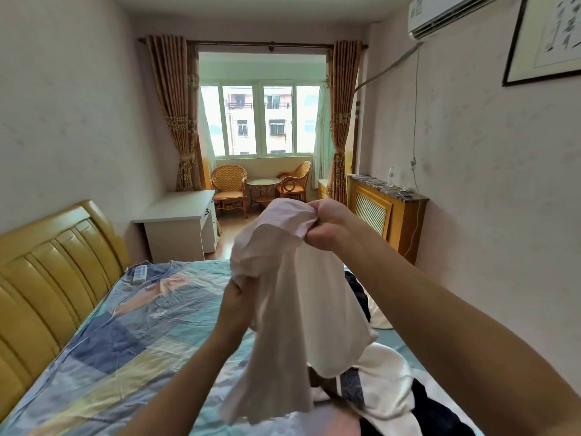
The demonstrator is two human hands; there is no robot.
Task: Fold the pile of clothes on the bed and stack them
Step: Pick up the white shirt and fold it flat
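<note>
A pale pink-white garment [292, 303] hangs in the air over the bed [125, 335]. My right hand [327, 225] grips its bunched top edge, held high. Lower down, my left hand [234, 305] holds the garment's left side, partly hidden by the cloth. The fabric drapes loosely down to the pile of clothes [386, 388] at the lower right of the bed, where white, dark navy and patterned pieces lie crumpled together.
The bed has a patchwork blue, teal and yellow sheet and a yellow padded headboard [47, 272] at left. A remote control [140, 273] lies near the headboard. A white desk [179, 221] stands beyond the bed, a radiator cabinet [386, 215] by the right wall.
</note>
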